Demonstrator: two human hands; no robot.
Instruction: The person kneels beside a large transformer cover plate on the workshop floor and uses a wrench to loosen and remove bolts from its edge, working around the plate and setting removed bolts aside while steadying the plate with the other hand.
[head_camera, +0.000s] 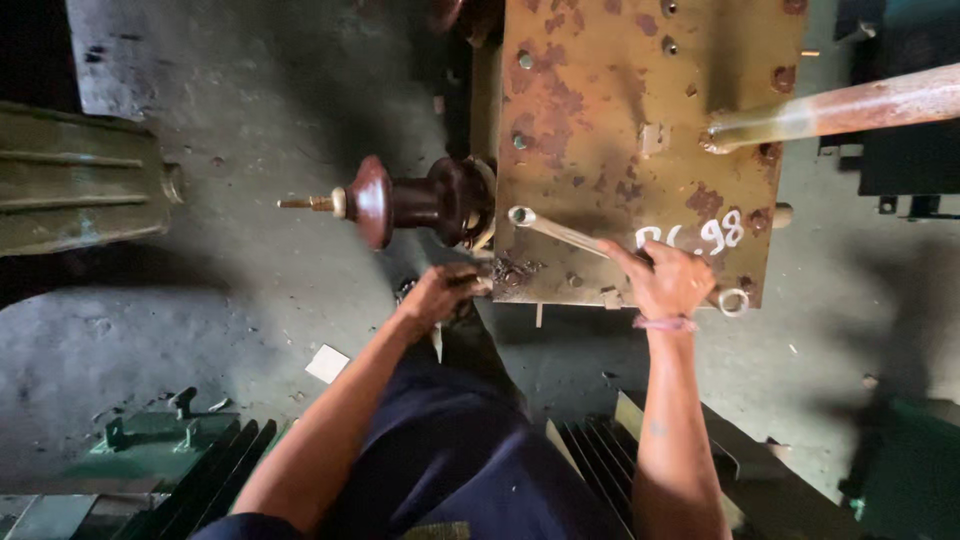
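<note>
Plenty tucked out of sight at the rusty lid

The right hand (668, 282) covers the wrench's (560, 234) middle; what the left hand (440, 292) grips at the lid's (640, 90) corner can't be made out. The pipe (850, 108) runs off the right edge, and the lid is cut at the top.

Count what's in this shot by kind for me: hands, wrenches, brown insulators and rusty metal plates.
Hands: 2, the left hand at the plate's corner and the right hand gripping the wrench
Wrenches: 1, a ring-ended wrench lying across the plate
Brown insulators: 1, the ribbed insulator sticking out sideways
Rusty metal plates: 1, the yellowish plate
Total: 5
</note>
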